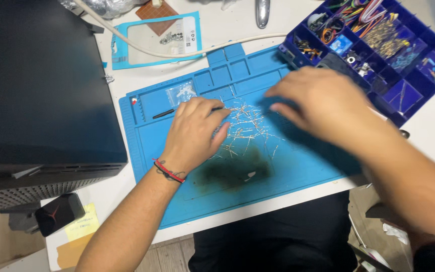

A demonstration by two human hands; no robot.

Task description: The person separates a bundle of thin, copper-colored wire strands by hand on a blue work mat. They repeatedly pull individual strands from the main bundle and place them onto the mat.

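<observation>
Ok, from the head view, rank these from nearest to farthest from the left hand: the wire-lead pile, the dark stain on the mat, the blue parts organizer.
1. Wire-lead pile: at the left hand's fingertips, mat centre.
2. Dark stain: just below-right of the hand.
3. Blue parts organizer: far upper right, beyond the right hand.

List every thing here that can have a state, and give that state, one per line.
left hand: palm down, fingers resting on the wire components
right hand: hovering, blurred, grip unclear
wire components: loose, scattered in a pile
blue mat: flat, dark-stained near the front
compartment box: open, compartments filled
small clear bag: lying in a mat tray
</observation>
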